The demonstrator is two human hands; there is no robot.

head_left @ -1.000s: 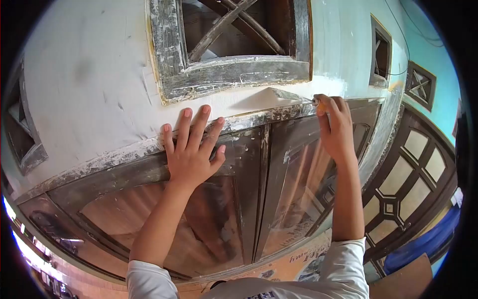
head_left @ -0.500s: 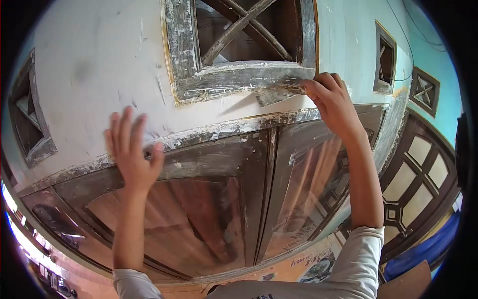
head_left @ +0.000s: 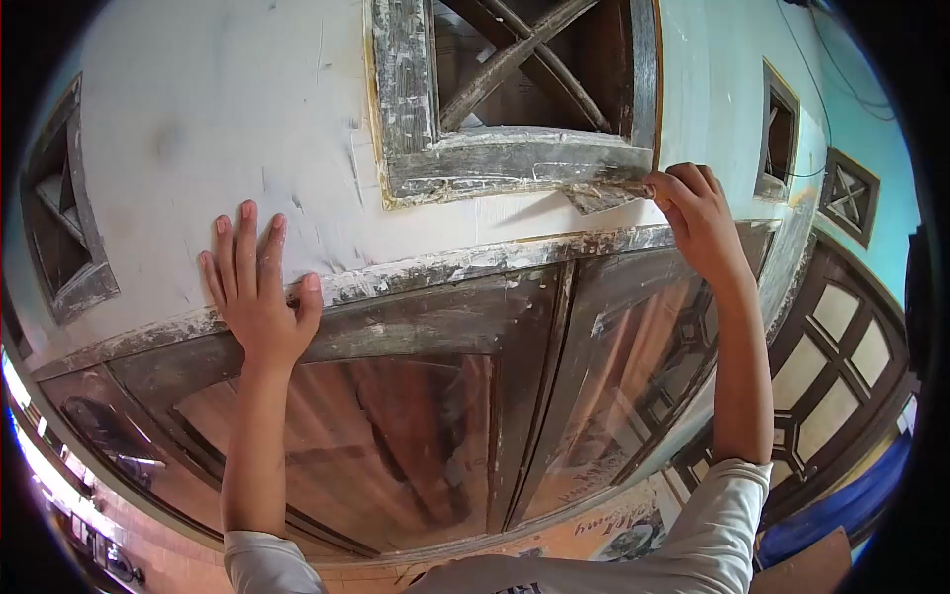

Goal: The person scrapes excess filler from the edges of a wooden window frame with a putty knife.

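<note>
My left hand point(head_left: 255, 292) lies with spread fingers against the white wall point(head_left: 297, 119), its lower part over the flaking wooden ledge point(head_left: 445, 262). Nothing is in it. In my right hand point(head_left: 701, 223) is a putty knife point(head_left: 604, 198) smeared with whitish paint or filler, gripped between thumb and fingers. Its blade points left and sits at the lower edge of a weathered wooden vent frame point(head_left: 515, 168), near the frame's right corner. White residue streaks the frame, which has a crossed wooden lattice point(head_left: 524, 54) inside.
Below the ledge are brown wooden window panels with reflecting glass point(head_left: 396, 436). Smaller vent frames sit at the left point(head_left: 64, 208) and right point(head_left: 780, 129). A panelled door point(head_left: 831, 346) and blue cloth point(head_left: 841, 515) are at the right. Thin cables point(head_left: 807, 69) hang upper right.
The view has shifted, so the vent frame appears farther right and slightly lower. My left hand, blurred before, is now sharp against the wall. The putty knife stays at the frame's lower edge.
</note>
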